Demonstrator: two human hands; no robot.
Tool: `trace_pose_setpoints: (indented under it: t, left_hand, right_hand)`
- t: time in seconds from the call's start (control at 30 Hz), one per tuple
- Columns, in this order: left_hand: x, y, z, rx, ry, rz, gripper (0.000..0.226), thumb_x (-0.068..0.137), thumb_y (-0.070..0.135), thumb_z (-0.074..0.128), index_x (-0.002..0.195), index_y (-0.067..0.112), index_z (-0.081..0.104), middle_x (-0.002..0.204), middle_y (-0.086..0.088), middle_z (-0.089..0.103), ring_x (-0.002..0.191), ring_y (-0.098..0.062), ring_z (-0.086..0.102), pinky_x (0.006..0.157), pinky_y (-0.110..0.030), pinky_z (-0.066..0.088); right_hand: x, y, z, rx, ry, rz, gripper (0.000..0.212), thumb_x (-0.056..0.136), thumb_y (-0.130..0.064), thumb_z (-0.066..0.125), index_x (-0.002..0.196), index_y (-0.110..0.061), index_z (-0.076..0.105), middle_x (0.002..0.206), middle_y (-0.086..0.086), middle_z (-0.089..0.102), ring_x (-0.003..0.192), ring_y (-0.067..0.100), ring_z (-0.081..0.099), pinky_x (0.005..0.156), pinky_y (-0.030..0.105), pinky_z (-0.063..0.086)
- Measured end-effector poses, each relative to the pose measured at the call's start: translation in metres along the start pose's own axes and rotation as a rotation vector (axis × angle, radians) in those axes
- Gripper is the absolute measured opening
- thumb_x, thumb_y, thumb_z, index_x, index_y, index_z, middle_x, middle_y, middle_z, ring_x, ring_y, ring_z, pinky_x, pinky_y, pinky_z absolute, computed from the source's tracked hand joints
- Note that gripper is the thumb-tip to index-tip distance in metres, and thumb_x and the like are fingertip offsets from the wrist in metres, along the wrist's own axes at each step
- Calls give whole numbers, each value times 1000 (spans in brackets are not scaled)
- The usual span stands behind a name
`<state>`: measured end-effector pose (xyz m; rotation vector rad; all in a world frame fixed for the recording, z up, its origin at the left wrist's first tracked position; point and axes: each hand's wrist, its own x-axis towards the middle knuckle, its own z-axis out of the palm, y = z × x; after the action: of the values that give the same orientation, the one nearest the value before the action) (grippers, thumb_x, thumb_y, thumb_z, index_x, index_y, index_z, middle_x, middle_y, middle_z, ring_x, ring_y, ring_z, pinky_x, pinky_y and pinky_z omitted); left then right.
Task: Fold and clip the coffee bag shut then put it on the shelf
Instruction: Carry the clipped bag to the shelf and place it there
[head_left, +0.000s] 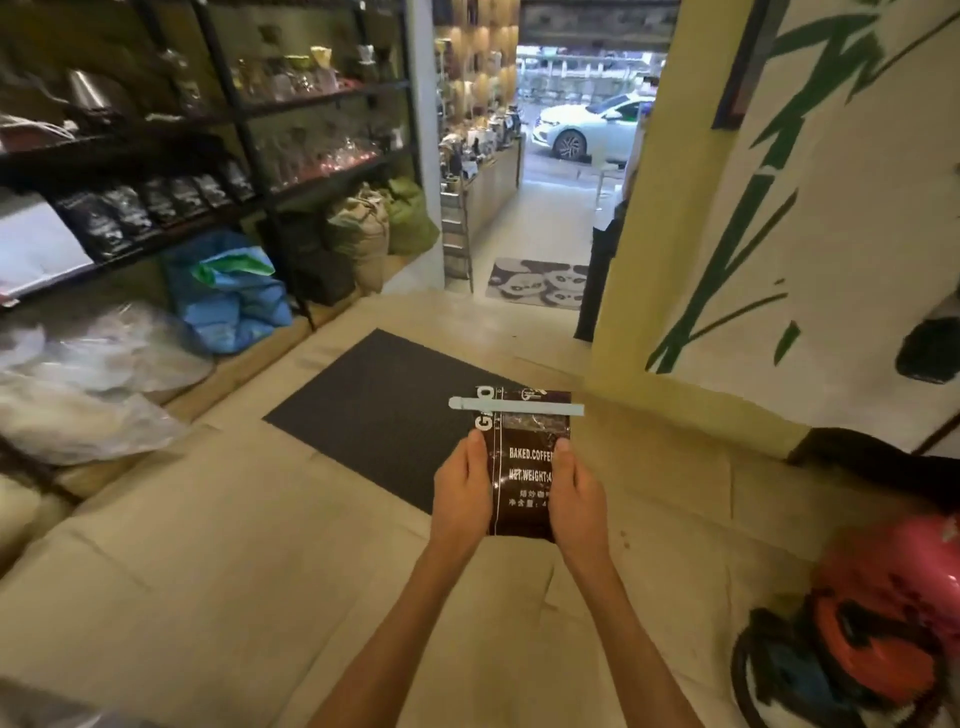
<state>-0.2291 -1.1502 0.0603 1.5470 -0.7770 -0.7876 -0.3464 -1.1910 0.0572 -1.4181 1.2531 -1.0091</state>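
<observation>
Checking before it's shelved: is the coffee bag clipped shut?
Shut: a pale clip spans the coffee bag across its top, held between both hands.

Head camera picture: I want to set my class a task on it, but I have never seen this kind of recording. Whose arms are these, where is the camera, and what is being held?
There is no machine here. The single picture comes from a wide-angle camera worn on a person's head, looking forward and down, so the two bare arms rising from the bottom edge are the wearer's own.

The left hand and the right hand grip the sides of a dark brown printed coffee bag, held in the air above the beige floor and a dark grey mat. A long pale blue plastic clip sits across the bag near its top, so it looks already clipped.

To the left stands a black metal shelf unit with a row of similar dark bags. Ahead, a doorway shows a white car outside.
</observation>
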Motion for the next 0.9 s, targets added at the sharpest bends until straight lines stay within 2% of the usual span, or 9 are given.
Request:
trace_pose_setpoints:
  t: [0.03,0.07,0.17,0.23,0.4,0.5,0.67,0.77,0.9]
  left_hand:
    - [19,1,-4,-12,33,-1,42,105,41,33,104,15,66,92,-10,74,83,-17,74,69,-29,60]
    - [38,1,-10,-30,58,-1,40,105,41,34,102,17,66,92,-10,73,83,-19,74,69,-30,60]
    - [90,-4,-29,-65,143,-27,40,105,42,34,105,18,65,92,-9,73,79,-16,75,61,-20,57]
    - [130,-8,-42,-76,229,-49,43,104,43,34,110,14,65,93,-9,74,78,-12,75,57,-15,55]
    - [220,-4,-79,-77,452,-29,43,105,40,34,115,8,62,95,-11,73,74,-6,74,56,-13,54]
    - [257,0,-111,-63,599,4,46,105,39,34,117,5,61,94,-11,73,73,-5,73,58,-14,54]
    - [290,-8,-192,-70,856,-38,47,105,41,32,115,7,63,98,-11,73,86,-17,73,66,-21,55]
    - [301,-19,-250,-45,990,-61,47,105,42,32,111,9,65,97,-9,74,88,-18,73,68,-22,56]
    - [317,-36,-352,-12,1160,-52,45,105,42,34,108,12,66,96,-7,75,88,-18,73,74,-33,60]
  right_hand:
    - [20,-2,13,-5,-47,-7,40,103,-43,36,91,-21,68,82,6,73,76,14,72,63,27,57]
    - [40,-4,26,0,-93,-10,39,102,-44,37,90,-23,67,81,6,73,73,11,72,59,24,57]
    - [94,-5,71,3,-212,-16,32,100,-48,39,88,-31,63,81,2,73,70,1,71,50,12,52]
    - [134,-10,107,2,-306,-25,28,100,-50,39,89,-37,61,85,-1,73,74,-3,71,54,13,53]
    - [221,-29,196,15,-514,-84,25,99,-53,38,87,-43,58,87,-7,71,77,-6,70,62,17,54]
    - [253,-50,248,-19,-654,-127,24,100,-52,38,87,-43,56,86,-8,69,76,-7,69,59,13,51]
    - [264,-73,355,-24,-919,-163,25,100,-51,37,92,-40,59,94,2,70,88,12,70,75,33,59]
    - [255,-82,428,-20,-1035,-211,30,100,-52,37,101,-34,61,94,2,70,89,13,70,76,34,59]
    - [227,-101,539,-13,-1152,-265,44,100,-52,35,107,-22,65,92,2,72,88,13,71,77,36,60]
